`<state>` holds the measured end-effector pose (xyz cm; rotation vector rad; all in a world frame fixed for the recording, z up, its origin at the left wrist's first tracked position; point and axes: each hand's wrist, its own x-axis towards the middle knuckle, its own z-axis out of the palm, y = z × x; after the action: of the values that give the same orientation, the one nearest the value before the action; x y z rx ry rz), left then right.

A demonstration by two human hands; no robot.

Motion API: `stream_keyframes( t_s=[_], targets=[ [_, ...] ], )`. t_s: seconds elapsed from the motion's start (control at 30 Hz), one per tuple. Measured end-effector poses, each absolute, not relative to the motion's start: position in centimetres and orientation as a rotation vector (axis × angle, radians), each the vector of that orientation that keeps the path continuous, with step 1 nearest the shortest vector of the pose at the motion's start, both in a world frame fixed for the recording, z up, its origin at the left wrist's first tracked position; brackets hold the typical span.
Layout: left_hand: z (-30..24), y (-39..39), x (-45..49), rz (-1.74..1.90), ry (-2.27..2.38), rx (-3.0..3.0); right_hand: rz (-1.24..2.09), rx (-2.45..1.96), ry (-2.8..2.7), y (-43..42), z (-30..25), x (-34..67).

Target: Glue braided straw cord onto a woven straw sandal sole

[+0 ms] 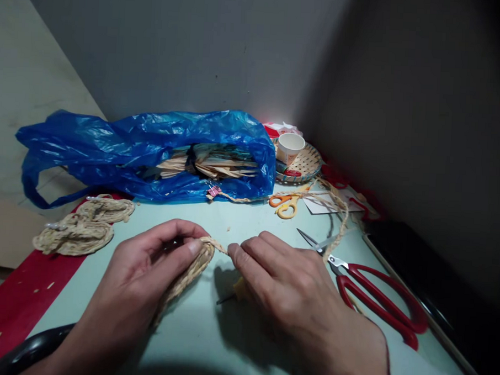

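Note:
My left hand [147, 271] is closed, thumb and fingers pinching a coiled piece of braided straw [192, 273] above the table. From its upper end a short stretch of straw braid [217, 245] runs to my right hand [287, 283], whose thumb and fingertips are closed on it. Below my right hand shows a tool with a yellowish handle and a thin dark shaft [226, 300]; whether it lies on the table or is in the hand I cannot tell. Red-handled scissors [341, 263] lie open to the right, with a loop of braid [343, 225] across them.
A blue plastic bag [111, 137] holding bundled straw [218, 163] lies at the back. Behind right is a woven basket [311, 165] with a white cup [291, 148]. Orange-handled scissors [288, 206] lie before it. Finished-looking straw coils [76, 235] are at left, a black object [420, 272] at right.

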<state>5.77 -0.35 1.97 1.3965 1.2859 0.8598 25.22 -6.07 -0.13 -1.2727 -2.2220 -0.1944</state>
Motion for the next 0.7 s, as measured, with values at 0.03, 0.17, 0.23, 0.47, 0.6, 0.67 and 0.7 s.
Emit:
stream_keyframes(
  t_s=[0.03, 0.17, 0.23, 0.47, 0.6, 0.67, 0.7],
  targets=[
    [1.8, -0.3, 5.7, 0.827, 1.255, 1.346, -0.193, -1.281, -2.217, -6.0, -0.2, 25.2],
    [1.3, 0.1, 5.3, 0.772, 1.174, 1.19, -0.179, -1.284, -2.185, -6.1, -0.3, 24.9],
    [1.2, 0.2, 5.2, 0.778, 1.167, 1.164, -0.134, -1.305, -2.177, -6.2, -0.2, 24.6],
    [1.5, -0.4, 5.9, 0.844, 1.247, 1.303, -0.192, -1.398, -1.977, -7.1, -1.4, 22.9],
    [1.6, -0.5, 6.3, 0.86, 1.284, 1.326, -0.222, -1.447, -1.932, -7.4, -2.4, 22.2],
    [1.5, -0.4, 6.3, 0.847, 1.276, 1.347, -0.203, -1.488, -1.942, -7.6, -2.6, 22.1],
    [1.4, -0.4, 6.3, 0.844, 1.273, 1.357, -0.18, -1.51, -1.968, -7.7, -2.6, 22.1]
  ],
)
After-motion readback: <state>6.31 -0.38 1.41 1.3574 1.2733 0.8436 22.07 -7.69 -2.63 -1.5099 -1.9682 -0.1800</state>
